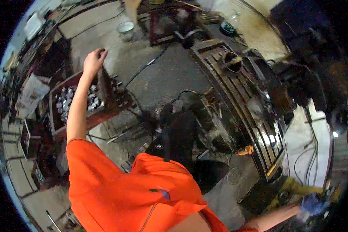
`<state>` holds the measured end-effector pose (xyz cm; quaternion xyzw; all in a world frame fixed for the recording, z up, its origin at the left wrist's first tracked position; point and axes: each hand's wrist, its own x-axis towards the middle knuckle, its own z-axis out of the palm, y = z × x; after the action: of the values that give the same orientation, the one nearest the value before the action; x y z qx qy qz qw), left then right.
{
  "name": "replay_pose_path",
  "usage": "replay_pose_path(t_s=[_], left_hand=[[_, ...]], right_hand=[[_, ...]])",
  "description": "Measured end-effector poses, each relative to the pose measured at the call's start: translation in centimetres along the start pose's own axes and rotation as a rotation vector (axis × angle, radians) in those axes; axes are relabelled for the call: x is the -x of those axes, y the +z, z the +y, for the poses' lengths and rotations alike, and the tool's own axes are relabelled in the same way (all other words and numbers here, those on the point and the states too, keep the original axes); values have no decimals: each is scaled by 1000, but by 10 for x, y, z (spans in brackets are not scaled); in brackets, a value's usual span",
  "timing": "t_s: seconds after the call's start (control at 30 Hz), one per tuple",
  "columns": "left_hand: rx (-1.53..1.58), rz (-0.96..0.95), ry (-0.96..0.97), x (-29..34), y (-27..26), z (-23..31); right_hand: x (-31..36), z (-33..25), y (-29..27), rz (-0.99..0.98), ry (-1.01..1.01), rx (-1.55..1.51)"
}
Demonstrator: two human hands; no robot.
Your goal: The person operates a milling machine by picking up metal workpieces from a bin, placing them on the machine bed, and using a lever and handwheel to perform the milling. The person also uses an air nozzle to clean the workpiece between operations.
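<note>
The left hand (94, 62) is bare, fingers curled, by the far rim of a box (104, 116) holding metal parts (65, 103), left of the person; whether it grips anything I cannot tell. The right hand (311, 205), blue-covered and blurred, is far lower right, its grip unclear. An orange handle (245, 150) sits beside a slotted table (241, 106).

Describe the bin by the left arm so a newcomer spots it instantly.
From the big orange shirt, follow the left arm up toward the left hand. The bin, an open, dark reddish box, lies behind that arm. Unlike the round, pale bucket farther up, it has straight sides and a pile of small silvery pieces inside.
</note>
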<state>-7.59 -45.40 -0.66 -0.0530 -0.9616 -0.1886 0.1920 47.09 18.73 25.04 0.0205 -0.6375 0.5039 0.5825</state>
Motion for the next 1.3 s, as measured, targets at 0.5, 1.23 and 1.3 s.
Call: replay_pose_path(t_s=[0.5, 1.23, 1.3], left_hand=[[-226, -452, -129, 63, 80, -120], [689, -60, -295, 25, 38, -185], [657, -156, -250, 14, 10, -125]], right_hand=[[-12, -29, 48, 81, -354, 537], [303, 326, 42, 153, 1176, 663], [315, 322, 48, 348, 1119, 610]])
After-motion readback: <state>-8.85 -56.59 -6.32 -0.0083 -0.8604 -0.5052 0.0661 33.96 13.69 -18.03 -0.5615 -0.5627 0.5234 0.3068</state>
